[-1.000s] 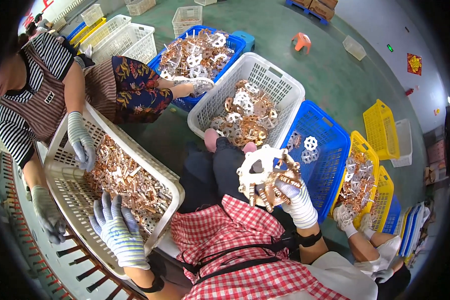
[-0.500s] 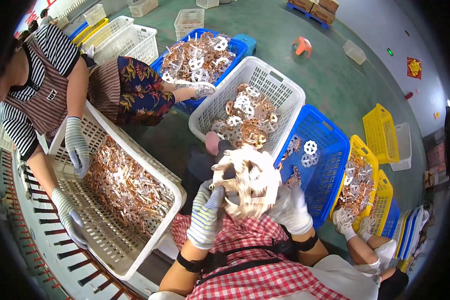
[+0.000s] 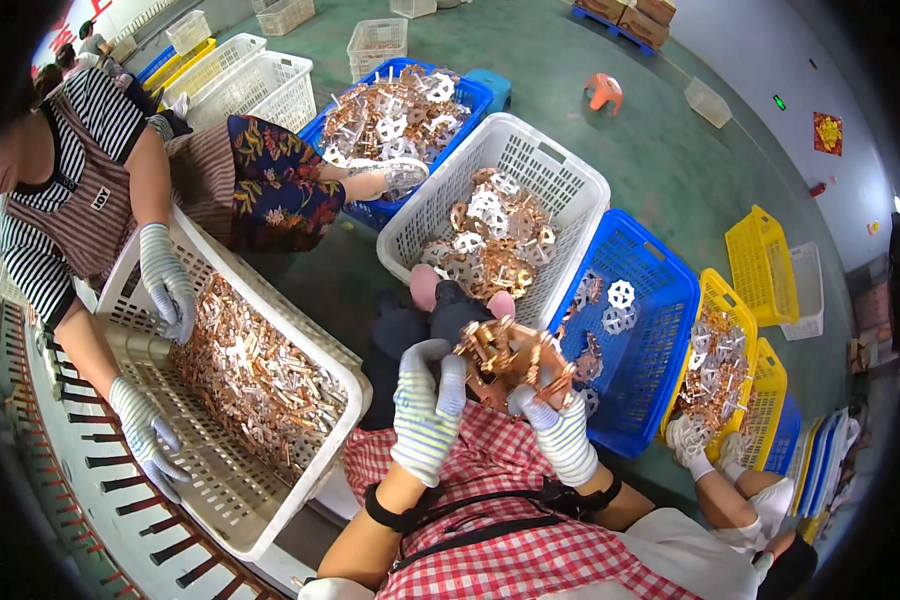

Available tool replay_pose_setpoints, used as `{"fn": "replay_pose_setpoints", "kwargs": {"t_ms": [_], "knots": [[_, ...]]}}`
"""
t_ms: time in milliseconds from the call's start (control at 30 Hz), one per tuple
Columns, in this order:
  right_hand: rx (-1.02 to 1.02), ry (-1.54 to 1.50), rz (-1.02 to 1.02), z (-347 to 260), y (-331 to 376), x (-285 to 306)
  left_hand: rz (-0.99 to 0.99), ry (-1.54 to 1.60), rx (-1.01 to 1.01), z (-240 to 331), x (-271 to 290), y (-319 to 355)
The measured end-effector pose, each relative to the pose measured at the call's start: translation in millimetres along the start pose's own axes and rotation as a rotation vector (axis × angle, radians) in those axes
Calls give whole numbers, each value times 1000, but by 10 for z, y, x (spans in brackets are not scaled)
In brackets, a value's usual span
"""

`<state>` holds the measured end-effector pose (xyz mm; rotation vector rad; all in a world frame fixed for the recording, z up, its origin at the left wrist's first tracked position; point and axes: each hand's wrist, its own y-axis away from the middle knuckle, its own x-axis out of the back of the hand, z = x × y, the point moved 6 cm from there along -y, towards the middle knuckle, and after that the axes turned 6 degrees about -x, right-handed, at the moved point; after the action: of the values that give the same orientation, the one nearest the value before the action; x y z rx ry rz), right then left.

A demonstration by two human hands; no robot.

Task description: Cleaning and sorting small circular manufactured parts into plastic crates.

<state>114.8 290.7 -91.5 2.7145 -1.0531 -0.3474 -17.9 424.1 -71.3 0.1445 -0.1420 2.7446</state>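
Note:
A copper-coloured metal plate with several stubby posts (image 3: pixel 515 362) is tilted up in front of my red checked apron. My right hand (image 3: pixel 562 438), in a striped glove, grips its lower right edge, thumb on the near side. At the plate's left edge is my gloved left hand (image 3: pixel 425 415), fingers stretched upward and thumb apart; nothing shows between them. Whether its fingertips touch the plate I cannot tell. Just beyond stands a white basket (image 3: pixel 402 222) with similar copper and silver plates. To the right, a blue basket (image 3: pixel 660 300) holds several silver and copper plates.
At left a co-worker's gloved hands (image 3: pixel 165 280) reach over a large pale basket (image 3: pixel 260 285) of small copper pieces. A full blue basket (image 3: pixel 482 98) stands farther off. Yellow baskets (image 3: pixel 760 265) stand at right. An orange stool (image 3: pixel 603 92) is on the green floor.
The plate, earlier a bright blur between both hands, now shows its copper posts and sits slightly farther right. My left fingers have straightened away from it. The co-worker's hands shifted slightly.

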Motion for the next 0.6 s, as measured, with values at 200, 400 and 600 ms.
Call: {"fn": "replay_pose_setpoints", "kwargs": {"t_ms": [200,400,600], "knots": [[664,807,-92,-431,168,-397,58,-368,-352,-49,-46,-132],[326,428,41,-46,141,-154,60,-416,-474,-22,-85,-106],[-198,-54,8,136,136,-147,-100,-703,-297,-67,-71,-111]]}}
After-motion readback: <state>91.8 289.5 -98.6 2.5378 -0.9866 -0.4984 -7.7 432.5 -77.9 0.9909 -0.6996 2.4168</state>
